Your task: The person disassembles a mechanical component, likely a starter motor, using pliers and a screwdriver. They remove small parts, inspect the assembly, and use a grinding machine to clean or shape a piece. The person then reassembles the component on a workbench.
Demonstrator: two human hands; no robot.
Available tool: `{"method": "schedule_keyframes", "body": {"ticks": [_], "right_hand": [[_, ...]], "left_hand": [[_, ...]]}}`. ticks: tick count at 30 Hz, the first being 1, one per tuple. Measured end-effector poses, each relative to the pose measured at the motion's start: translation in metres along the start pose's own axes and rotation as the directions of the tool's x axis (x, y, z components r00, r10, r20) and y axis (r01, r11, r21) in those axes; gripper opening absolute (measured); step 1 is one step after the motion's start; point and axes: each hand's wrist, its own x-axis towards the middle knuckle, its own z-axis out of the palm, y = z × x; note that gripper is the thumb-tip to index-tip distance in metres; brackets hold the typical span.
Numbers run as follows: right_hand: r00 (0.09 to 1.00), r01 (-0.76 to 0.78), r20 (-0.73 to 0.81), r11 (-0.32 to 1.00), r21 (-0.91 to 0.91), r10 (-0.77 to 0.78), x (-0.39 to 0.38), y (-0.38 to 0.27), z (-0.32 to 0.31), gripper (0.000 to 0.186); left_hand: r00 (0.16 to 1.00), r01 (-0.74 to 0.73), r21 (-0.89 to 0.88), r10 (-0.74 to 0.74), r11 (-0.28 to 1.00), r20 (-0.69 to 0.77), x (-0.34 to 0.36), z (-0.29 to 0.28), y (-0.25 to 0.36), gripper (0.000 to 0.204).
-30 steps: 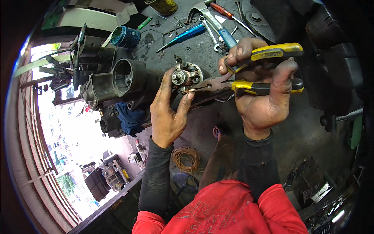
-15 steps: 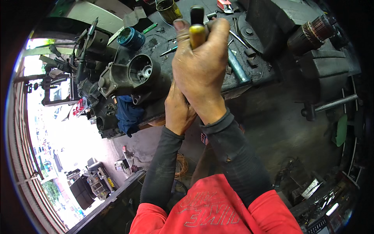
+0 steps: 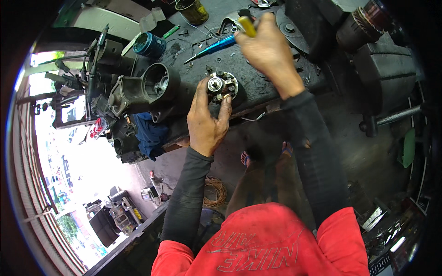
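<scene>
My left hand [image 3: 208, 122] grips a round motor part [image 3: 224, 86] at the bench's near edge, thumb and fingers on its rim. A shiny bearing sits in the middle of its face, with small fittings around it. Up and to the right, my right hand [image 3: 269, 48] is raised above the bench, closed round a tool with a yellow handle [image 3: 247, 26]; the tool's working end cannot be made out. Beneath and left of that hand lies a slim blue tool [image 3: 212, 48] with a dark pointed tip.
Left of my left hand stands a dark metal housing [image 3: 159, 83] with an open bore. A blue cloth [image 3: 151, 134] hangs below it. A blue tub [image 3: 149, 45] and a yellow-stained can [image 3: 193, 11] stand farther back. A large dark machine [image 3: 377, 78] fills the right side.
My hands were together, the right in front of the left. The right hand has moved right with the yellow-handled tool, and my left hand and the motor part now show.
</scene>
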Motion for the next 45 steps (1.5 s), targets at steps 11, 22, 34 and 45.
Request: {"method": "schedule_keyframes", "body": {"ticks": [11,22,34,45], "right_hand": [[0.902,0.427,0.265,0.793,-0.435,-0.340,0.012,0.051,0.083,0.033],[0.986,0.159,0.010,0.965,0.207,-0.165,-0.076,0.074,0.015,0.019],[0.985,0.160,-0.023,0.856,0.492,-0.171,-0.133,0.062,0.003,0.018],[0.939,0.194,0.148,0.834,0.516,-0.310,-0.120,0.069,0.030,0.082]], "left_hand": [[1.000,0.003,0.020,-0.004,1.000,0.028,-0.001,-0.001,0.006,0.060],[1.000,0.025,-0.003,-0.025,1.000,0.001,-0.003,0.002,0.002,0.062],[0.992,0.040,-0.077,-0.030,0.996,0.120,0.000,-0.012,-0.002,0.071],[0.964,0.037,-0.078,-0.015,0.996,0.267,0.016,-0.029,-0.017,0.082]]}}
